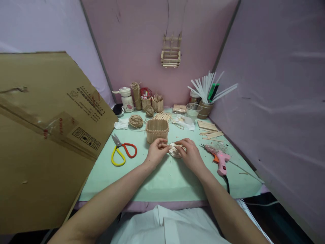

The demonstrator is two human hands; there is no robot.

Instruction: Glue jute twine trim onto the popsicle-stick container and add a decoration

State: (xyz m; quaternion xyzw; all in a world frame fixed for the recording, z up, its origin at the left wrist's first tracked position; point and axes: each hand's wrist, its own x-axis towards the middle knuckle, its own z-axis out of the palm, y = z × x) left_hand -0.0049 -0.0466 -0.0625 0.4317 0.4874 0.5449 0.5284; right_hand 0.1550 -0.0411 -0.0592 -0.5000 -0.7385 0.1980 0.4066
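Observation:
Both hands meet over a small pale round piece (175, 151) lying on the table; its details are too small to make out. My left hand (158, 151) has its fingers curled, thumb and fingertips together at the piece's left edge. From the other side, my right hand (188, 151) bends over it, with thumb and fingers pinched near its right part. What sits between the fingertips is hidden. Just behind my left hand stands a small box-shaped basket (156, 130) with a twine rim, apart from the round piece.
Scissors (119, 150) with yellow and red handles lie open at left. A pink glue gun (218, 158) rests at right, its cord over the front edge. Behind are a twine ball (136, 121), wooden sticks (208, 127) and a pot of glue sticks (205, 110). Cardboard (50, 142) blocks the left.

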